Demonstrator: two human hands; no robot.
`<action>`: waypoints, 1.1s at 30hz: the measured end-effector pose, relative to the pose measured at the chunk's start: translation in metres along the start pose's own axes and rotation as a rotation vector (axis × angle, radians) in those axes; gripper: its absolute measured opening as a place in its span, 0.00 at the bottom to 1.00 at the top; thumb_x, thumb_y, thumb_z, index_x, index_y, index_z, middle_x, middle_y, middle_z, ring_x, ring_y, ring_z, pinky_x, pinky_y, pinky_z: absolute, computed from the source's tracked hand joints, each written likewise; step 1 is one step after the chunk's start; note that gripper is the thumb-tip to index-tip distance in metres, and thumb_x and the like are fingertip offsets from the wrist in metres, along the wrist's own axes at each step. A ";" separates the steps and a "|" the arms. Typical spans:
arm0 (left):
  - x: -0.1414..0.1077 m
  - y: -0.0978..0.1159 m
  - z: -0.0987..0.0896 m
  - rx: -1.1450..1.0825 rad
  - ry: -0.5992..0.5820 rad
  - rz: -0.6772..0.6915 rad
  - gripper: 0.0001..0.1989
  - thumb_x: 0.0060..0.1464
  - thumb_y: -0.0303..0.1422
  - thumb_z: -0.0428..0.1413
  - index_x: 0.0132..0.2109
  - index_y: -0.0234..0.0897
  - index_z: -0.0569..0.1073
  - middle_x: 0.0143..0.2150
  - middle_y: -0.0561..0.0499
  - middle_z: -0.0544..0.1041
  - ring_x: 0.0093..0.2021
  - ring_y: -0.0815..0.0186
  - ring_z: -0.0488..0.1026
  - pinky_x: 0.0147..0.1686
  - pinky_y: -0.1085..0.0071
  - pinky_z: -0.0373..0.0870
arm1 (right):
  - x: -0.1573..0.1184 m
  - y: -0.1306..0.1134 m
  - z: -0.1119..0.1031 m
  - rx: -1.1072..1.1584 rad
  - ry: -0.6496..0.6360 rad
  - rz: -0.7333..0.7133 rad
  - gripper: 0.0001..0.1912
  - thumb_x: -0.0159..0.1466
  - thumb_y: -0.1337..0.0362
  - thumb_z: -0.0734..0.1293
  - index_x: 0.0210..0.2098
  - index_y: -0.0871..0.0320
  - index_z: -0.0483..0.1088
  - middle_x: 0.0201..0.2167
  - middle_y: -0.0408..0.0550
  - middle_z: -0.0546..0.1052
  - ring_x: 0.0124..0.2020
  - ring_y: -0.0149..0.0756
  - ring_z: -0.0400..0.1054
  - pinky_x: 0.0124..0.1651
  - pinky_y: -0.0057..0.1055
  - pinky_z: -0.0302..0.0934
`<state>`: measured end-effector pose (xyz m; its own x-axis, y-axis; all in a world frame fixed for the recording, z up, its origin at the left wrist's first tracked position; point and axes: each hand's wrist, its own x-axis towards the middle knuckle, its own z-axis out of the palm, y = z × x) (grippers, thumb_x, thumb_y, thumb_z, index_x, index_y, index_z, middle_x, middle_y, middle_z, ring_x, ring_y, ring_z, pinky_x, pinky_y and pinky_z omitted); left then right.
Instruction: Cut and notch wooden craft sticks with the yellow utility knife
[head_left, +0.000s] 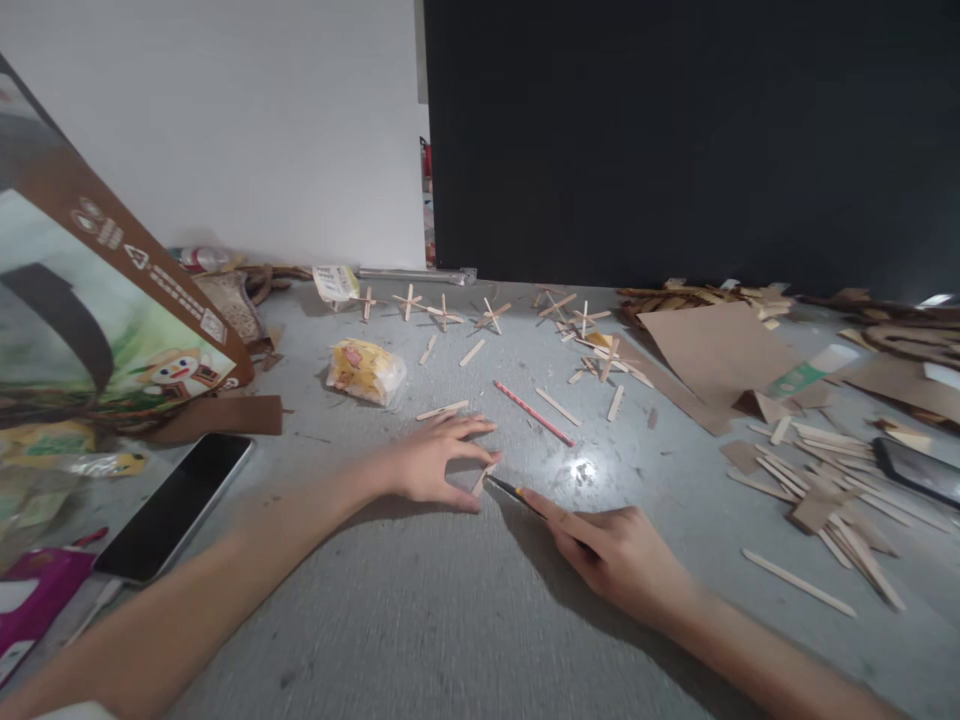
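Scuffed grey tabletop point(390, 610); right hand point(622, 555) clamped on a slim cutter point(517, 491), left hand point(431, 465) spread around a flat wooden stick point(481, 482).

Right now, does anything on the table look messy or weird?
Yes: on the right, wooden sticks lie in a jumbled heap, pointing different ways, with a cardboard scrap on top. One loose stick lies apart. It looks messy because the crossed sticks at the back stand roughly in a row.

Near the one red rod point(533, 413) are two hands point(622, 552) and one knife point(514, 489); to its left, one yellow packet point(364, 371) and one black phone point(180, 505); to its right, one green tube point(811, 373). Piled sticks point(855, 550) overlap beyond counting.
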<state>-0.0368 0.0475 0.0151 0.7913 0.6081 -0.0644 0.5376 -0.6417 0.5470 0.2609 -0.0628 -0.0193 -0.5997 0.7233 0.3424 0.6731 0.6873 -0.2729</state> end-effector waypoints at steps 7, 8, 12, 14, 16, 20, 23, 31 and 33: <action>-0.001 0.000 0.001 0.020 -0.018 -0.009 0.36 0.51 0.60 0.67 0.65 0.56 0.77 0.79 0.51 0.58 0.80 0.45 0.49 0.77 0.41 0.41 | 0.001 -0.001 -0.003 0.037 -0.006 -0.016 0.25 0.76 0.69 0.56 0.68 0.60 0.71 0.22 0.41 0.78 0.18 0.26 0.68 0.26 0.24 0.56; -0.001 0.000 0.001 0.020 -0.015 -0.010 0.36 0.51 0.60 0.67 0.65 0.57 0.77 0.79 0.51 0.58 0.80 0.45 0.49 0.77 0.41 0.41 | 0.002 -0.002 -0.004 0.044 -0.008 -0.005 0.25 0.76 0.69 0.56 0.68 0.59 0.71 0.22 0.41 0.78 0.18 0.26 0.67 0.25 0.24 0.56; 0.000 -0.002 0.002 0.032 -0.018 -0.007 0.36 0.51 0.59 0.68 0.65 0.57 0.77 0.79 0.51 0.58 0.80 0.44 0.49 0.77 0.41 0.41 | 0.005 -0.007 -0.010 0.067 -0.046 0.024 0.26 0.75 0.68 0.56 0.69 0.57 0.71 0.22 0.42 0.79 0.18 0.27 0.68 0.26 0.24 0.56; 0.001 -0.002 0.002 0.029 -0.024 -0.003 0.37 0.51 0.60 0.67 0.65 0.57 0.77 0.79 0.51 0.58 0.80 0.44 0.49 0.77 0.40 0.41 | 0.008 -0.010 -0.015 0.055 -0.082 0.055 0.26 0.75 0.67 0.57 0.69 0.56 0.71 0.21 0.42 0.79 0.17 0.28 0.68 0.25 0.25 0.55; 0.001 -0.002 0.001 0.022 -0.039 -0.003 0.37 0.51 0.61 0.67 0.66 0.56 0.76 0.80 0.51 0.57 0.80 0.43 0.48 0.77 0.40 0.40 | 0.011 -0.014 -0.020 0.038 -0.122 0.103 0.26 0.75 0.67 0.58 0.69 0.55 0.71 0.19 0.42 0.78 0.16 0.29 0.66 0.24 0.25 0.53; 0.002 0.000 0.000 0.031 -0.047 -0.008 0.37 0.52 0.61 0.66 0.65 0.56 0.77 0.80 0.51 0.57 0.80 0.42 0.46 0.77 0.39 0.39 | 0.015 -0.020 -0.024 0.035 -0.142 0.141 0.26 0.75 0.65 0.58 0.69 0.54 0.72 0.18 0.42 0.77 0.15 0.29 0.64 0.24 0.25 0.52; 0.001 0.002 -0.001 0.046 -0.045 -0.007 0.36 0.52 0.58 0.67 0.66 0.55 0.76 0.80 0.51 0.57 0.81 0.42 0.45 0.77 0.40 0.40 | 0.013 -0.022 -0.022 0.049 -0.124 0.172 0.25 0.75 0.64 0.58 0.68 0.55 0.72 0.17 0.41 0.75 0.13 0.28 0.59 0.22 0.25 0.49; -0.001 0.008 -0.002 0.094 -0.045 -0.012 0.35 0.52 0.57 0.68 0.65 0.55 0.77 0.80 0.51 0.56 0.81 0.44 0.46 0.77 0.41 0.42 | 0.000 -0.020 -0.012 0.069 -0.033 0.141 0.25 0.75 0.65 0.57 0.67 0.60 0.74 0.16 0.39 0.73 0.12 0.26 0.54 0.21 0.24 0.49; -0.001 0.009 -0.002 0.096 -0.050 -0.019 0.35 0.53 0.56 0.68 0.65 0.55 0.77 0.80 0.51 0.56 0.80 0.44 0.47 0.77 0.41 0.41 | 0.000 -0.019 -0.012 0.071 -0.037 0.129 0.25 0.76 0.65 0.57 0.67 0.60 0.73 0.17 0.40 0.74 0.13 0.26 0.56 0.21 0.24 0.49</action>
<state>-0.0334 0.0421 0.0212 0.7932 0.5978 -0.1165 0.5757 -0.6736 0.4634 0.2536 -0.0767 -0.0039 -0.5268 0.8068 0.2676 0.7140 0.5908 -0.3756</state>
